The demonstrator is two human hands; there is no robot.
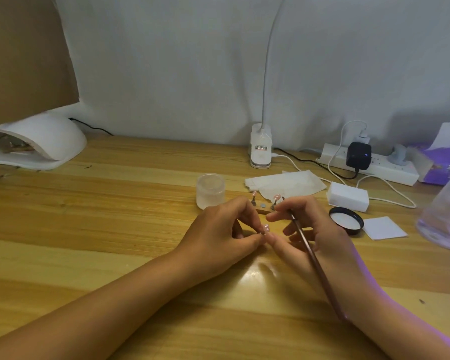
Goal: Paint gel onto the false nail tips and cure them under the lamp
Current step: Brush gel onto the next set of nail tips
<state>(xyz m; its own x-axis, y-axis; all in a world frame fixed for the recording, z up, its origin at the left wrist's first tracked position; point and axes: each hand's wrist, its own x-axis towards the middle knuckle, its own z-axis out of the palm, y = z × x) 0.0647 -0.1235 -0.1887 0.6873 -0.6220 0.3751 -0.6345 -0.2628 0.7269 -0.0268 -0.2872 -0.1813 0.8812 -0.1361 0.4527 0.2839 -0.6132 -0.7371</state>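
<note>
My left hand (225, 229) pinches a small stand with a pink false nail tip (266, 229) between thumb and fingertips, just above the wooden table (89, 229). My right hand (312, 229) holds a long thin brush (309, 250); its thumb tip meets the left hand beside the tip. Behind the hands a wooden holder block (263, 211) carries two more pink tips on stands (254, 194) (277, 197). The white curing lamp (39, 141) sits at the far left of the table.
A frosted jar (210, 190) stands behind the left hand. A black lid (346, 220), white pads (385, 228), a foam block (348, 196) and tissue (286, 183) lie to the right. A clip lamp (260, 149), power strip (369, 167) and cables line the back.
</note>
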